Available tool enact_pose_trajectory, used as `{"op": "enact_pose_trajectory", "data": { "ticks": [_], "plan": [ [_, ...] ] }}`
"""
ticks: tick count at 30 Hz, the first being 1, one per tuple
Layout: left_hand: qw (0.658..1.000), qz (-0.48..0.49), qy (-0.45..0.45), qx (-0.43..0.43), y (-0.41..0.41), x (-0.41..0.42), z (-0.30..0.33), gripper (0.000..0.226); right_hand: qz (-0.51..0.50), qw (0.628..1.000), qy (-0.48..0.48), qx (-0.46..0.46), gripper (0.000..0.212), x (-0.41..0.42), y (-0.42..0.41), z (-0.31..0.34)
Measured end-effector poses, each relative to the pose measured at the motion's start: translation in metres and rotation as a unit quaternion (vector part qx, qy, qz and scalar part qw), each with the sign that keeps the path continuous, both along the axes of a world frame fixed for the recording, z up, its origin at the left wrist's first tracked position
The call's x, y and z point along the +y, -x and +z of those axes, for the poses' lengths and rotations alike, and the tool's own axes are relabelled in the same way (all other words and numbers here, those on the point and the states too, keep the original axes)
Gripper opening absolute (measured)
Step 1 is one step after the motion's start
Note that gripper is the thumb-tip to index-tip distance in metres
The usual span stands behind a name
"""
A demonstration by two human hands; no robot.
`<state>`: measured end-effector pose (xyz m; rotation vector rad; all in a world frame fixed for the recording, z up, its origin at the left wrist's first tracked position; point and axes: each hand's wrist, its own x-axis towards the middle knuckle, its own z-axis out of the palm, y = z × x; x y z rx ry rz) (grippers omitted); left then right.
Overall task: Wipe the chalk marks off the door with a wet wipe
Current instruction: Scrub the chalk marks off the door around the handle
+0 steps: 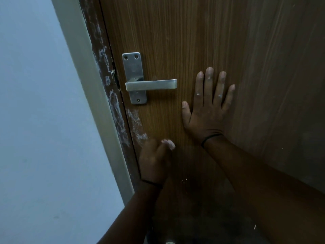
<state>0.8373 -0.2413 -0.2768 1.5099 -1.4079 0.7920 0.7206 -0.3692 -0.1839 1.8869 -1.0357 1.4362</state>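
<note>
The brown wooden door fills the middle and right of the head view. White chalk marks smear its left edge just below the handle plate. More chalk streaks run down the dark door frame. My left hand is curled just below the smear and grips a small whitish wad, the wet wipe. Most of the wipe is hidden in my fist. My right hand lies flat on the door, fingers spread, to the right of the handle.
A metal lever handle on its plate points right, between the chalk marks and my right hand. A pale wall with a cream trim strip borders the frame on the left. A few white crumbs speckle the door lower down.
</note>
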Motion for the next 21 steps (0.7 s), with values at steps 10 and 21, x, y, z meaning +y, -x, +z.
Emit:
{"op": "enact_pose_trajectory", "data": {
  "ticks": [10, 21],
  "plan": [
    [0.999, 0.006, 0.045, 0.029, -0.021, 0.002, -0.008, 0.006, -0.004, 1.0, 0.023, -0.011, 0.076, -0.006, -0.004, -0.002],
    [0.996, 0.028, 0.047, 0.073, -0.026, 0.007, 0.006, 0.007, 0.002, 1.0, 0.007, -0.008, 0.075, 0.0, -0.001, 0.0]
  ]
}}
